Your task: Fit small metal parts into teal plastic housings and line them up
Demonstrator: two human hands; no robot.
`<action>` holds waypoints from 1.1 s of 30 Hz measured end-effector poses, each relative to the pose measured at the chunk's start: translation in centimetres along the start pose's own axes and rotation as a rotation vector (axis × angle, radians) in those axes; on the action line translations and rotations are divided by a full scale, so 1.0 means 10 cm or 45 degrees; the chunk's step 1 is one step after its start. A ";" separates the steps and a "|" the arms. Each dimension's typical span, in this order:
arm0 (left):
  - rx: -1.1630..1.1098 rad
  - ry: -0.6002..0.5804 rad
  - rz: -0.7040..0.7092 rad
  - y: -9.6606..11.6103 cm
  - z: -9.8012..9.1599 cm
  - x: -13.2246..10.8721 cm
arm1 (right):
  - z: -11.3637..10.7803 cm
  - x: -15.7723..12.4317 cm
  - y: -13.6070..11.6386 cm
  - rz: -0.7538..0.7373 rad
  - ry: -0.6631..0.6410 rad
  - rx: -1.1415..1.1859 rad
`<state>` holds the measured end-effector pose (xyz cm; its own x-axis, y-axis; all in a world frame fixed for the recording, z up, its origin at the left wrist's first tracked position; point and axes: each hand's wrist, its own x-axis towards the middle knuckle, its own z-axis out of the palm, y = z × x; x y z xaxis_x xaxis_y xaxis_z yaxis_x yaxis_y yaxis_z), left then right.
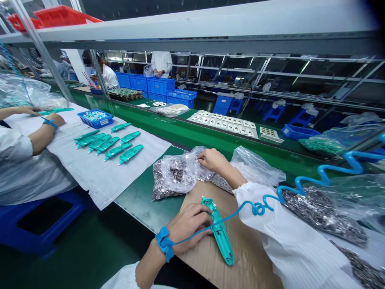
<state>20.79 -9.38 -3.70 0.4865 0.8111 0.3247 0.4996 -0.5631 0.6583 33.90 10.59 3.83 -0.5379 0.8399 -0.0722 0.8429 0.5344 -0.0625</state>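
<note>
The shell (223, 241) lies on the cardboard (249, 261), its narrow end pointing away, directly right of the left hand (191, 224). The left fingers contact its left edge; whether they clamp it cannot be determined. The right hand (215, 161), fingertips together, is at the bags (168, 182) beyond the shell.
</note>
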 end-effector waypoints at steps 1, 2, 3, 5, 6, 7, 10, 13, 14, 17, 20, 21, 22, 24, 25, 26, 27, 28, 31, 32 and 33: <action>0.000 -0.004 -0.003 0.00 0.00 0.00 | -0.03 -0.03 -0.01 0.006 0.026 0.013; 0.000 -0.006 -0.002 0.00 0.00 0.00 | -0.07 -0.06 -0.01 0.010 0.053 0.026; 0.003 -0.004 0.000 -0.01 0.00 0.00 | -0.11 -0.11 -0.02 0.013 0.080 0.038; 0.011 -0.009 0.015 -0.02 0.01 0.00 | -0.20 -0.24 -0.02 0.018 0.131 0.062; 0.013 -0.013 0.028 -0.03 0.01 0.00 | -0.25 -0.33 -0.01 0.022 0.152 0.074; 0.012 -0.011 0.038 -0.03 0.02 0.00 | -0.29 -0.43 0.00 0.027 0.166 0.085; 0.001 -0.002 0.049 -0.05 0.03 0.01 | -0.30 -0.82 0.08 0.059 0.174 0.124; 0.015 -0.013 0.068 -0.07 0.04 0.02 | -0.12 -1.27 0.19 0.081 0.157 0.319; 0.027 -0.022 0.078 -0.07 0.04 0.02 | -0.03 -1.42 0.22 0.088 0.142 0.407; 0.058 -0.024 0.095 -0.09 0.05 0.03 | 0.28 -1.80 0.27 0.124 0.096 0.573; 0.058 -0.020 0.107 -0.10 0.07 0.02 | 0.52 -2.05 0.24 0.108 0.067 0.669; 0.054 -0.023 0.101 -0.11 0.07 0.02 | 0.56 -2.11 0.21 0.109 0.053 0.706; 0.052 -0.023 0.097 -0.11 0.07 0.02 | 0.60 -2.15 0.18 0.119 0.045 0.738; 0.045 -0.025 0.095 -0.11 0.07 0.02 | 0.62 -2.21 0.11 0.149 0.044 0.772; 0.043 -0.029 0.096 -0.10 0.06 0.02 | 0.62 -2.23 0.08 0.156 0.050 0.771; 0.043 -0.029 0.099 -0.10 0.06 0.03 | 0.62 -2.24 0.05 0.156 0.052 0.763; 0.045 -0.034 0.105 -0.10 0.05 0.03 | 0.61 -2.25 0.02 0.153 0.052 0.759; 0.047 -0.040 0.108 -0.10 0.05 0.03 | 0.61 -2.25 -0.01 0.147 0.050 0.761; 0.058 -0.032 0.117 -0.09 0.04 0.04 | 0.60 -2.25 -0.03 0.144 0.038 0.785; 0.062 -0.024 0.123 -0.09 0.04 0.03 | 0.60 -2.24 -0.02 0.147 0.026 0.789; 0.064 -0.019 0.127 -0.09 0.04 0.03 | 0.61 -2.24 -0.01 0.155 0.006 0.789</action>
<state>20.77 -8.67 -4.44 0.5462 0.7482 0.3767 0.4830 -0.6487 0.5882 45.75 -8.90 -0.58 -0.4376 0.8924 -0.1107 0.7325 0.2823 -0.6195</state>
